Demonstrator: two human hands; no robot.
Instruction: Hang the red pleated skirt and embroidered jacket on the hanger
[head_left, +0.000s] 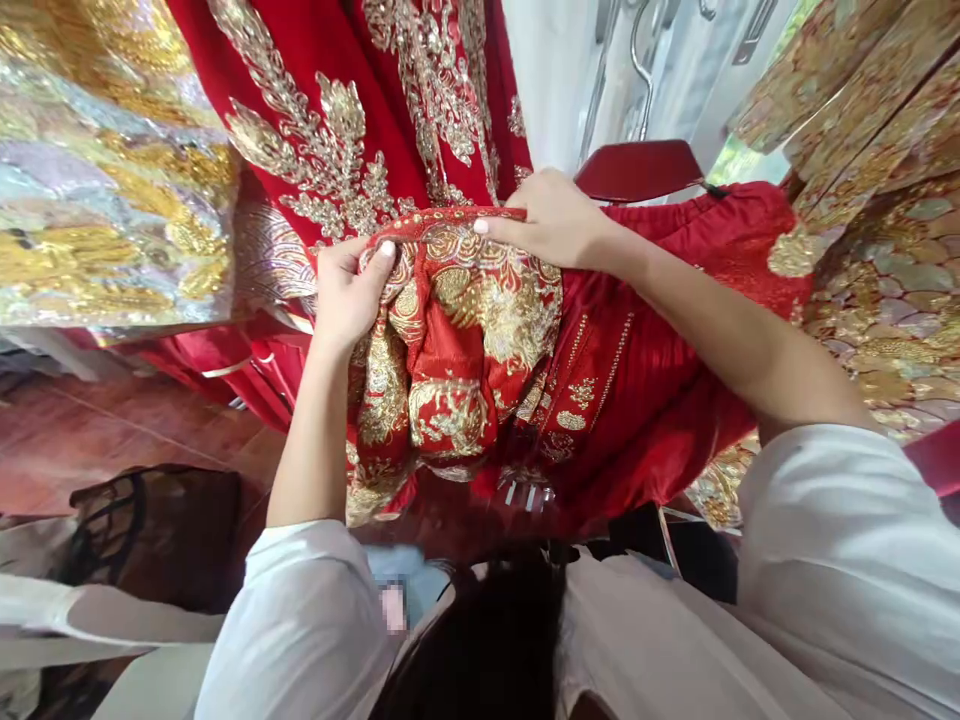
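Note:
A red garment (450, 335) with heavy gold embroidery hangs gathered in folds between my two hands. My left hand (349, 285) pinches its trimmed upper edge at the left, thumb on top of the cloth. Farther right along the same edge, my right hand (544, 220) grips it with the thumb laid flat along the trim. A plainer, glossy red part (660, 400) spreads out to the right beneath my right forearm; whether it belongs to the same piece I cannot tell. Just behind my right hand is a dark red hanger (637, 170) with a metal hook.
A red dress (337, 110) with gold sequin work hangs behind my hands. Gold and pastel sequinned garments flank me, one at the left (112, 180) and another at the right (892, 280). On the reddish floor (165, 420) at the left stands a dark brown bag (165, 530).

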